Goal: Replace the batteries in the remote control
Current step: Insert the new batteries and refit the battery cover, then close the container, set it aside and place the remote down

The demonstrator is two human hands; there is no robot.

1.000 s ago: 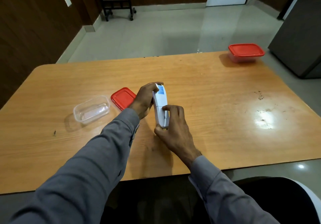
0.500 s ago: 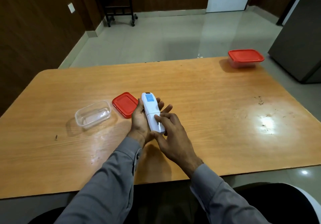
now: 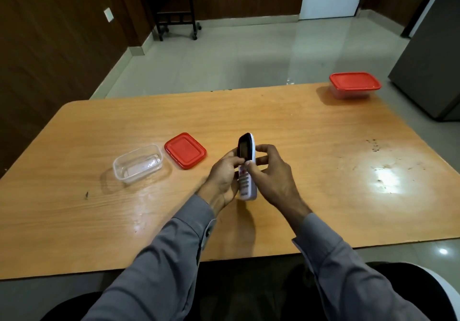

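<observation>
At the far left of the wooden worktop (image 3: pixel 74 146) sits a clear plastic container (image 3: pixel 137 163), open and lidless, with nothing plainly visible inside. Just beside it to the right lies a red lid (image 3: pixel 185 150), flat on the wood and apart from the container's rim.

Next comes the left hand (image 3: pixel 222 178), reaching in from a grey sleeve (image 3: pixel 159 258). Its fingers curl round the left edge of the remote control (image 3: pixel 246 168), with the thumb laid near the dark display. The remote is white, held above the worktop near the middle, roughly upright and tilted a little, button side facing the camera. Its dark screen is at the top and rows of small buttons run down the lower half; the bottom end hangs close over the wood, though whether it touches cannot be told.

The right hand (image 3: pixel 272 173) grips the same remote from the other side: the thumb presses on the front just below the screen while the fingers wrap behind the right edge. Both hands are therefore closed on the remote. The back of the remote is turned away and hidden.

Further right the worktop shows a bright patch of glare (image 3: pixel 384 181) and some dark specks. At the far right corner stands a second container with a red lid fitted on it (image 3: pixel 354 85), well apart from everything else.
</observation>
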